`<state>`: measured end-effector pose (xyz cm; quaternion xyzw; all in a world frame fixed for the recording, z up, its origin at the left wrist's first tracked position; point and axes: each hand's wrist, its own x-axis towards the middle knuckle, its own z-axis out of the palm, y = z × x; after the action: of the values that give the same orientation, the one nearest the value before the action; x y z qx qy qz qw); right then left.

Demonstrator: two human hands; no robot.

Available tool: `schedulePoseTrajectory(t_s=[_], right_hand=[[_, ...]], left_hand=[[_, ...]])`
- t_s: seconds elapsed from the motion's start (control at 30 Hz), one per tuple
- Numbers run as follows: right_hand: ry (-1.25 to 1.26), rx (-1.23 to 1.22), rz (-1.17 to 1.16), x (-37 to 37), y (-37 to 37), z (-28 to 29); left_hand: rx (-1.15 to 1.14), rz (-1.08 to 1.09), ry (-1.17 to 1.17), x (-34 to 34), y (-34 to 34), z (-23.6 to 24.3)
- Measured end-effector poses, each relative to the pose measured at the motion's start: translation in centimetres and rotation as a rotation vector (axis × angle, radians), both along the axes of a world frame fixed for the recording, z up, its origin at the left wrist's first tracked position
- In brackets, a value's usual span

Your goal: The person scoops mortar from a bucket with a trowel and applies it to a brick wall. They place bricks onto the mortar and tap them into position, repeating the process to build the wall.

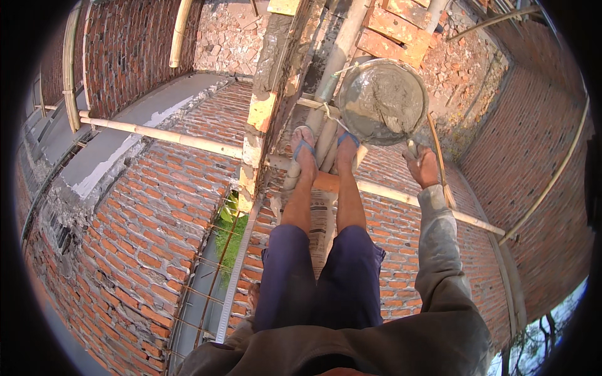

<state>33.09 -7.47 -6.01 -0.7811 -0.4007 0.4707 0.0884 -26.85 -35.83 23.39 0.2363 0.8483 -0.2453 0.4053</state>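
Right hand [423, 168] clamped on trowel [411, 148], blade in mortar [390, 91]; plenty left in bucket [353, 119]. Brick wall edge [261, 111] part mortared, part bare. Left hand [253, 294] mostly hidden, grip: can't tell.

A narrow platform of bamboo poles [343, 50] carries the person's two sandalled feet [305, 150]; a round basin [353, 94] of grey mortar [395, 94] sits at its right side, its underside hidden, with flat orange blocks [395, 28] just beyond
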Motion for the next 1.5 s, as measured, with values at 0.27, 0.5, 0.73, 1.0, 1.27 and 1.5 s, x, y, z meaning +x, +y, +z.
schedulePoseTrajectory(t_s=[0.27,0.5,0.73,1.0,1.27,1.5], right_hand=[[-0.444,-0.168,0.466,-1.4,2.9,-1.0],[-0.689,0.212,0.487,1.0,2.0,9.5],[-0.494,-0.087,0.527,1.1,6.2,0.3],[-0.127,-0.043,0.352,4.5,1.5,-5.6],[0.239,0.238,0.151,12.2,-5.9,-10.0],[-0.011,0.016,0.494,14.9,3.3,1.5]], left_hand=[[0.333,-0.046,-0.114,6.7,6.8,-20.1],[0.690,-0.034,-0.176,19.9,22.2,-41.2],[0.737,-0.061,-0.155,23.6,26.9,-46.6],[0.735,-0.042,-0.150,24.2,27.9,-47.5],[0.592,0.054,-0.250,19.2,17.9,-38.8],[-0.032,0.056,-0.087,1.5,-5.8,-12.5]])
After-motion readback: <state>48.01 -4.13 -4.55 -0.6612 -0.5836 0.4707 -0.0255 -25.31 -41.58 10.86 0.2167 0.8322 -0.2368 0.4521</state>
